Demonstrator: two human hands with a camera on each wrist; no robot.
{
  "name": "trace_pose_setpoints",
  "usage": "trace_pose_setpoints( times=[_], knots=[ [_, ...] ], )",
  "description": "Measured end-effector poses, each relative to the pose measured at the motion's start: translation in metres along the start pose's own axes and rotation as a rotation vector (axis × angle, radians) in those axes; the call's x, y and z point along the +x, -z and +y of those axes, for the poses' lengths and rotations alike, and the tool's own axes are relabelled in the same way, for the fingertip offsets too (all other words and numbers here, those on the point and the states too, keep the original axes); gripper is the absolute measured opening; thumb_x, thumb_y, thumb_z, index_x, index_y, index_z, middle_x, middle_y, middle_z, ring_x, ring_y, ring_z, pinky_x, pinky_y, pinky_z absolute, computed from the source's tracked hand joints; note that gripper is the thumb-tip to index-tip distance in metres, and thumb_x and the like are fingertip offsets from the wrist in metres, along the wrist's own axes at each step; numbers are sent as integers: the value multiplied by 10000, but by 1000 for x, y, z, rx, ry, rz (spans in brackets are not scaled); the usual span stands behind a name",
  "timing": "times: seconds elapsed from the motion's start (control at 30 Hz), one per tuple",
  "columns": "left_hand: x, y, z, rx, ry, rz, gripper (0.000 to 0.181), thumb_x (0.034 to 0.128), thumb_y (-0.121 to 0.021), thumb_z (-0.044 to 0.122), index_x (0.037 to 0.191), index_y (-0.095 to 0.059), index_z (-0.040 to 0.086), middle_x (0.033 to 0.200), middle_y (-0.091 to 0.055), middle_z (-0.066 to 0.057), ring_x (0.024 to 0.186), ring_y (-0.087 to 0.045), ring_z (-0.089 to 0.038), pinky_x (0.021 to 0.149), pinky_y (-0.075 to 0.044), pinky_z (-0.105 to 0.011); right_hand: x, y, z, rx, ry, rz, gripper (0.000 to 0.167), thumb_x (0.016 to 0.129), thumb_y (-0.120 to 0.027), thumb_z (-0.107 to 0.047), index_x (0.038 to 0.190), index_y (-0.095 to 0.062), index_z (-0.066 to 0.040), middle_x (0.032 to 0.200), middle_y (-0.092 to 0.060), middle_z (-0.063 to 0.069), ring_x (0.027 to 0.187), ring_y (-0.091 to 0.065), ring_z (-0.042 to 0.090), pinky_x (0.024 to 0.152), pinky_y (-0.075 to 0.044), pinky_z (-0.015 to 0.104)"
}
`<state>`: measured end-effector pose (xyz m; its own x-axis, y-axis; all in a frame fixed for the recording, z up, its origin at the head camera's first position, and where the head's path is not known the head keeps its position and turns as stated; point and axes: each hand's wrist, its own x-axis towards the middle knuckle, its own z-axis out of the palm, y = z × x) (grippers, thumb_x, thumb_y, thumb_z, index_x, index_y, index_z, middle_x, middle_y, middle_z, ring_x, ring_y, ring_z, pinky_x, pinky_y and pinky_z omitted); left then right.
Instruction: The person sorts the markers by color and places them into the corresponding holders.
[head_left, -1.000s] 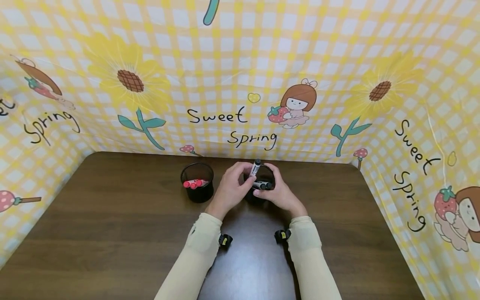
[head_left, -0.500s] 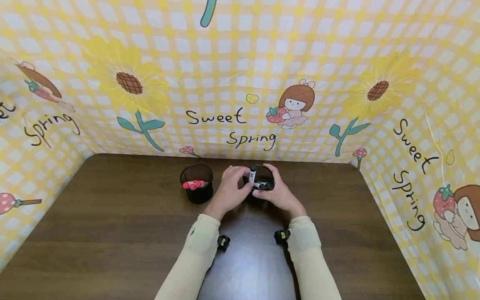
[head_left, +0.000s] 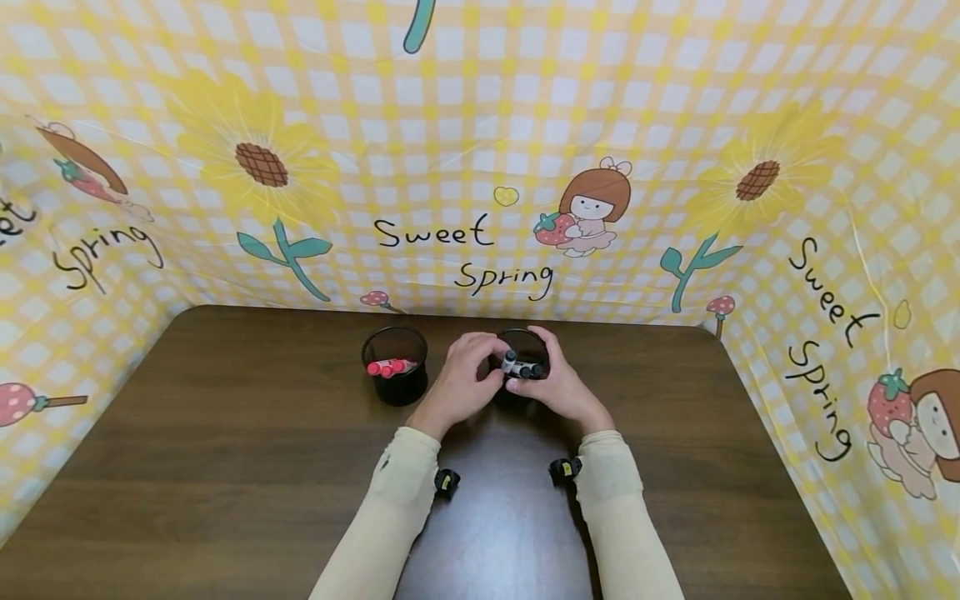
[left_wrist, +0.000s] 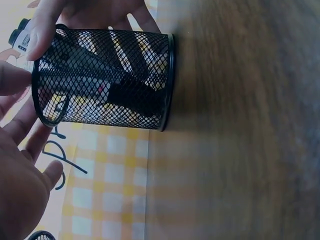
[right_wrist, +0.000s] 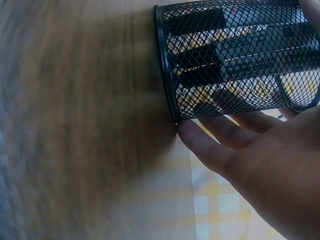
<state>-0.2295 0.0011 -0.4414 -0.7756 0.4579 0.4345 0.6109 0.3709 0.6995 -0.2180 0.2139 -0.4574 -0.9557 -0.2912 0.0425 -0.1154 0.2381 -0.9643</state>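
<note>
A black mesh pen cup [head_left: 513, 397] stands upright at the back of the table, with several black-and-white markers [head_left: 522, 368] inside. My right hand [head_left: 564, 387] grips this cup from the right, thumb over its near rim and fingers round the far side; the right wrist view shows the fingers along the mesh [right_wrist: 240, 55]. At the rim's left side is my left hand [head_left: 463, 379], its thumb and fingers apart and relaxed. In the left wrist view one marker [left_wrist: 100, 90] leans inside the cup, clear of my left thumb [left_wrist: 14, 80].
To the left stands a second black mesh pen cup [head_left: 400, 390] holding several red-capped markers [head_left: 390, 367]. A yellow checked cloth [head_left: 420, 167] rises behind the brown wooden table [head_left: 247, 450] and along both sides.
The marker that my left hand pinched above the right cup has sunk down into it, and my left fingers have let it go. My right hand keeps its grip on the cup.
</note>
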Motion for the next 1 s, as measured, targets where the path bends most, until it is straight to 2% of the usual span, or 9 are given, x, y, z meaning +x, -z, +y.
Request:
trace_pose_setpoints(
  times=[0.1, 0.27, 0.53, 0.67, 0.73, 0.87, 0.97, 1.0],
  knots=[
    [-1, 1, -2, -16, -27, -16, 252, 852, -617, 2, 1008, -689, 186, 1102, -670, 48, 1323, -436, -218, 1135, -217, -522, 0, -1, 0, 15, 7, 4, 955, 859, -795, -71, 1573, -164, -127, 1469, -394, 291, 1252, -486, 357, 1014, -402, 434],
    [-2, 2, -3, -29, -32, -22, 261, 836, -596, -17, 963, -698, 188, 1106, -677, 37, 1347, -422, -211, 1147, -196, -514, 2, -2, 1, 46, 15, 5, 937, 854, -789, -40, 1559, -178, -117, 1435, -438, 271, 1205, -521, 323, 966, -442, 376],
    [-8, 6, -4, -34, 42, -15, 232, 876, -582, -31, 997, -697, 130, 1289, -628, -59, 1344, -434, -203, 1126, -267, -513, 3, -8, 3, 15, -3, 11, 950, 838, -820, -89, 1557, -205, -169, 1434, -442, 272, 1208, -520, 317, 988, -422, 400],
    [-9, 9, -4, -40, 47, -6, 239, 887, -580, -37, 1054, -701, 86, 1265, -633, -48, 1305, -464, -205, 1100, -322, -498, 3, -6, 3, 16, -17, -25, 998, 859, -818, -140, 1592, -144, -198, 1454, -425, 258, 1235, -507, 331, 1012, -409, 438],
    [-11, 9, -3, -38, 51, -5, 259, 895, -584, -39, 1090, -698, 88, 1228, -640, -17, 1257, -490, -194, 1071, -359, -482, 0, -3, 3, 5, -47, -45, 1032, 871, -817, -190, 1609, -99, -251, 1471, -407, 239, 1255, -497, 346, 1024, -404, 474],
    [-14, 10, 4, -26, 52, 8, 312, 902, -593, -57, 1124, -688, 141, 1148, -641, 55, 1158, -523, -159, 1014, -409, -450, -9, 3, 4, -74, -109, -57, 1061, 888, -802, -297, 1611, -28, -370, 1618, -198, 166, 1419, -316, 372, 1079, -343, 568],
    [-15, 11, 12, -11, 20, 8, 328, 900, -593, -61, 1136, -680, 150, 1135, -642, 50, 1133, -534, -163, 1011, -409, -444, -17, 7, 4, -131, -148, -23, 1060, 891, -794, -344, 1602, -11, -418, 1657, -82, 149, 1485, -173, 377, 1086, -303, 633],
    [-16, 11, 14, -2, 4, 3, 327, 900, -590, -57, 1142, -678, 144, 1134, -642, 42, 1125, -539, -167, 1013, -408, -441, -20, 7, 4, -136, -160, -8, 1057, 890, -794, -352, 1598, -13, -430, 1656, -87, 159, 1493, -156, 378, 1085, -297, 643]
  ],
)
